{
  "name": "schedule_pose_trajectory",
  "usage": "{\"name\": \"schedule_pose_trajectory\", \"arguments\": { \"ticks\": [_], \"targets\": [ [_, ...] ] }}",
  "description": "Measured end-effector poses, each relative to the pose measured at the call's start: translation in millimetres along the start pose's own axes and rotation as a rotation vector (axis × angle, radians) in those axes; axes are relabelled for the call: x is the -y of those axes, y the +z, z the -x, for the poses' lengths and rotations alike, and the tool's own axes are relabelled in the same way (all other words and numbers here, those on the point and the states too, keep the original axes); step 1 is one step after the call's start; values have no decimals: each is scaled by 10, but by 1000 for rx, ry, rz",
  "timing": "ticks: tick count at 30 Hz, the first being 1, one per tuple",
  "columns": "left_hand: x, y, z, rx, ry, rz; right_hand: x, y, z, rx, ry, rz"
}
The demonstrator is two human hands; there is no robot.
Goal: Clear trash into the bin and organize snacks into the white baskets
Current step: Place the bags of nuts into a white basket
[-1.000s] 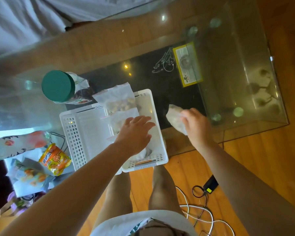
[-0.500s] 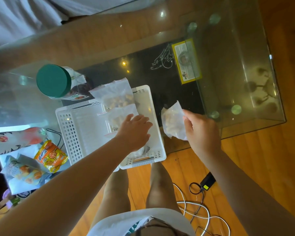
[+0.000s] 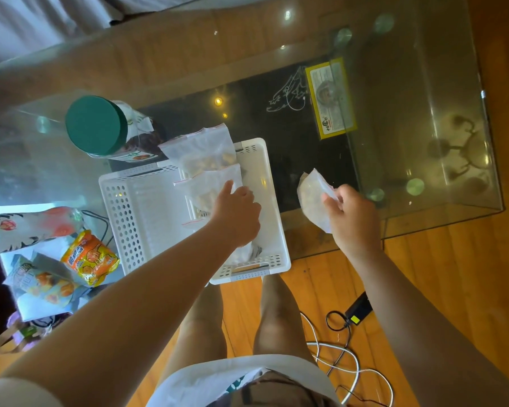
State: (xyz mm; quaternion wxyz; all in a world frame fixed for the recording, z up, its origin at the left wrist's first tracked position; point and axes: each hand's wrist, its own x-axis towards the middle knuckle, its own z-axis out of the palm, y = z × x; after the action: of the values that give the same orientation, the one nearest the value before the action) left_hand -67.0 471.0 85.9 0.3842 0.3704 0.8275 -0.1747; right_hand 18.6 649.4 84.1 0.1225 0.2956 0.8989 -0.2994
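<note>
Taking the white basket (image 3: 147, 218) on the glass table (image 3: 423, 118) as the landmark: far to its left lie a white patterned snack bag (image 3: 27, 227), an orange snack pack (image 3: 90, 258) and, nearer the camera, a pale snack packet (image 3: 41, 282). Behind the basket's left corner stands a jar with a green lid (image 3: 96, 126). Two clear zip bags of snacks stand in the basket's right half, the rear zip bag (image 3: 202, 152) leaning over the far rim, the front zip bag (image 3: 209, 188) just before it. The left hand (image 3: 237, 212) reaches into the basket, fingers curled against the front zip bag; whether it grips it I cannot tell. To the right of the basket, above the table, the right hand (image 3: 351, 214) pinches a third clear bag (image 3: 313, 198). Cables (image 3: 340, 356) lie on the wooden floor below.
</note>
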Motion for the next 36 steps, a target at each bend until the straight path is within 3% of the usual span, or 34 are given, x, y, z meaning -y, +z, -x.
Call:
{"name": "schedule_pose_trajectory", "arguments": {
  "ticks": [6,12,25,36],
  "targets": [
    [26,41,20,22,15,-73,277,-278,255,18,-86,-247],
    [83,93,67,13,16,-149,556,-278,388,185,-107,-448],
    [174,145,131,-86,39,-95,583,402,218,219,-20,-343],
    [153,147,89,-81,21,-62,396,583,108,373,20,-328]
  ]
}}
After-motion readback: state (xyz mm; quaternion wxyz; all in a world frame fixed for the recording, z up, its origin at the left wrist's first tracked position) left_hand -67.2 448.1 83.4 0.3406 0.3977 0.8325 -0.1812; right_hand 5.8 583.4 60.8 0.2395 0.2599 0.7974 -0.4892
